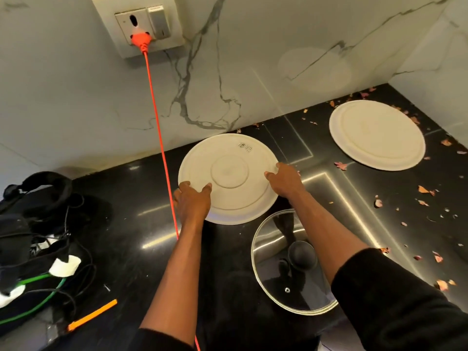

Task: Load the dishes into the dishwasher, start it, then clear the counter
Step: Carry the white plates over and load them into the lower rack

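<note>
A cream plate [229, 158] lies upside down on the black counter [131, 224] near the marble wall. My left hand [192, 201] rests on its near left rim, fingers spread over the edge. My right hand [285, 179] grips its right rim. A second cream plate [377, 135], also face down, lies at the far right. A glass pot lid [278, 282] with a black knob sits close in front, under my right forearm.
An orange cable [158, 127] runs from a wall socket [140, 38] down across the counter beside my left arm. A black headset and tangled wires [38, 224] fill the left side. An orange pencil [92, 315] lies near the front. Dry petal scraps [425, 191] litter the right side.
</note>
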